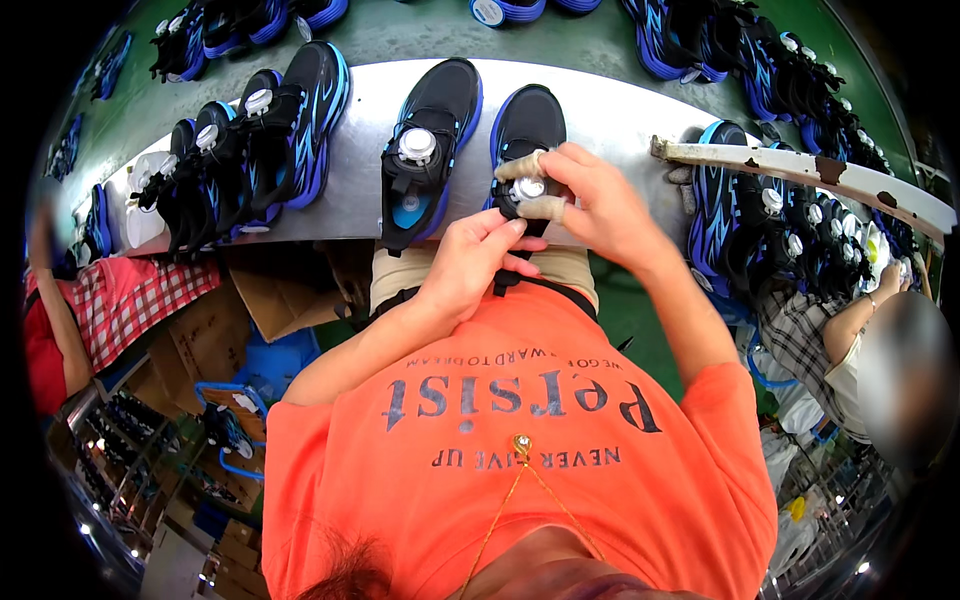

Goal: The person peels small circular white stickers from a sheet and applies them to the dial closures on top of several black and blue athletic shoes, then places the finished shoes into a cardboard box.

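Note:
A black and blue sports shoe (529, 118) lies on the metal bench in front of me, toe pointing away. My right hand (600, 205), with beige coverings on its thumb and a finger, grips the round white dial (528, 187) on that shoe. Close to the shoe's opening, my left hand (472, 258) has its thumb and finger pinched together at the tongue edge; the exact bit between them is partly hidden. Just left stands a matching shoe (440, 100), untouched, with its own white dial (416, 146) and a blue insole showing.
The metal bench (365, 150) carries a row of similar shoes (318, 110) on the left. More shoes (720, 200) stand at the right beside a chipped white rail (790, 160). Beyond is a green surface (570, 45) with further shoes. People work on both sides. A cardboard box (285, 290) sits below.

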### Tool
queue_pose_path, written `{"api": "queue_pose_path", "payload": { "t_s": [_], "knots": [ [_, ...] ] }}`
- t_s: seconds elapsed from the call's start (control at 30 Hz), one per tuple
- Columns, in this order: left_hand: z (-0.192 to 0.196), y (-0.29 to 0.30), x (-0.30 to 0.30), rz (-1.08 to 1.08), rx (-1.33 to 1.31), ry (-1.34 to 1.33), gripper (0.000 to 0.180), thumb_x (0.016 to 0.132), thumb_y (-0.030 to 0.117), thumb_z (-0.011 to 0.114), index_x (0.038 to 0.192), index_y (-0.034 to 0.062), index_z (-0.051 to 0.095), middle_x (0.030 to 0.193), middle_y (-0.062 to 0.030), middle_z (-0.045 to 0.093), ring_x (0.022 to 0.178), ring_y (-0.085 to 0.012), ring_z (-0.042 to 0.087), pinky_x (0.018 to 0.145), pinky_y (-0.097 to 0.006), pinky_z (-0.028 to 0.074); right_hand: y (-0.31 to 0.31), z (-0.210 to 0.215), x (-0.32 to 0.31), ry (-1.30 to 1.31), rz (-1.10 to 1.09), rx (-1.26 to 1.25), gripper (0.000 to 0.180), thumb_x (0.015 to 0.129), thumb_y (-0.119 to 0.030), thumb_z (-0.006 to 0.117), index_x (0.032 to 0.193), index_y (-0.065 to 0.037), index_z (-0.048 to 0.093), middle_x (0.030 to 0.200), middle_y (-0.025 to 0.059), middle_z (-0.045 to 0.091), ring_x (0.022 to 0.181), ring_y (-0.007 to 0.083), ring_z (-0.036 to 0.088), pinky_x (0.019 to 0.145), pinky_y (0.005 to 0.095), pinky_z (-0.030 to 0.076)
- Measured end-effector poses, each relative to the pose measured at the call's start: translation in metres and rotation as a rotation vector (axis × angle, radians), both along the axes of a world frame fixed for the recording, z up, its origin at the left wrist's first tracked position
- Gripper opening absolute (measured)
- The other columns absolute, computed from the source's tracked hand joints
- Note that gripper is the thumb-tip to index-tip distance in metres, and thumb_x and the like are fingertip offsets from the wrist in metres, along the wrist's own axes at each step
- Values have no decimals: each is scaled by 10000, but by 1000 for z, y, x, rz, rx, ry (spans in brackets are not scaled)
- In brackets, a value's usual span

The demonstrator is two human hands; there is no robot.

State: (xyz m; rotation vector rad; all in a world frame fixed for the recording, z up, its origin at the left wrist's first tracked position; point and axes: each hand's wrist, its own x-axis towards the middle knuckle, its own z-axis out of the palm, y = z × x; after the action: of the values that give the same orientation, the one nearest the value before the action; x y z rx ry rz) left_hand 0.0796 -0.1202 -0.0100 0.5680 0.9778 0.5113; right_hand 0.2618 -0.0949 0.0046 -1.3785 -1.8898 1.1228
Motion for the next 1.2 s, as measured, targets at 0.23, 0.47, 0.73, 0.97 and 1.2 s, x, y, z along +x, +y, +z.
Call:
{"api": "queue_pose_path", "payload": {
  "t_s": [0.23, 0.47, 0.73, 0.97, 1.2],
  "knots": [
    [3, 4, 1, -9, -8, 24, 293, 969, 180, 498, 1124, -56, 578, 1070, -128, 630, 932, -212, 662, 676, -276, 556, 9, 12, 3, -22, -47, -170, 316, 739, -212, 734, 1039, -146, 658, 870, 122, 554, 714, 268, 568, 671, 338, 486],
    [0, 6, 4, 19, -24, 49, 294, 956, 186, 521, 1099, -62, 588, 1039, -137, 637, 893, -233, 677, 618, -277, 574, 25, -16, -1, -30, 137, -75, 260, 700, -154, 730, 944, -86, 674, 846, 63, 556, 729, 167, 535, 658, 288, 452],
    [-8, 1, -3, 60, -47, -69, 282, 963, 172, 516, 1126, -47, 586, 1070, -145, 637, 920, -239, 674, 689, -293, 580, 16, -8, 9, 135, 144, -209, 348, 747, -204, 758, 1075, -120, 678, 872, 17, 586, 694, 108, 505, 610, 233, 426],
    [-2, 1, 3, 54, -59, -58, 277, 969, 164, 504, 1125, -52, 577, 1078, -137, 632, 919, -220, 667, 703, -285, 573, 11, 3, 11, 113, 17, -268, 403, 788, -220, 707, 1174, -127, 639, 856, 91, 636, 684, 171, 564, 649, 283, 464],
    [1, 10, -12, -120, -103, 3, 288, 957, 205, 527, 1100, -35, 600, 937, -138, 658, 797, -193, 668, 625, -283, 541, -4, -3, -4, -27, -114, -177, 334, 777, -153, 725, 1109, -136, 694, 901, 7, 632, 694, 93, 503, 649, 233, 433]
  ]
}}
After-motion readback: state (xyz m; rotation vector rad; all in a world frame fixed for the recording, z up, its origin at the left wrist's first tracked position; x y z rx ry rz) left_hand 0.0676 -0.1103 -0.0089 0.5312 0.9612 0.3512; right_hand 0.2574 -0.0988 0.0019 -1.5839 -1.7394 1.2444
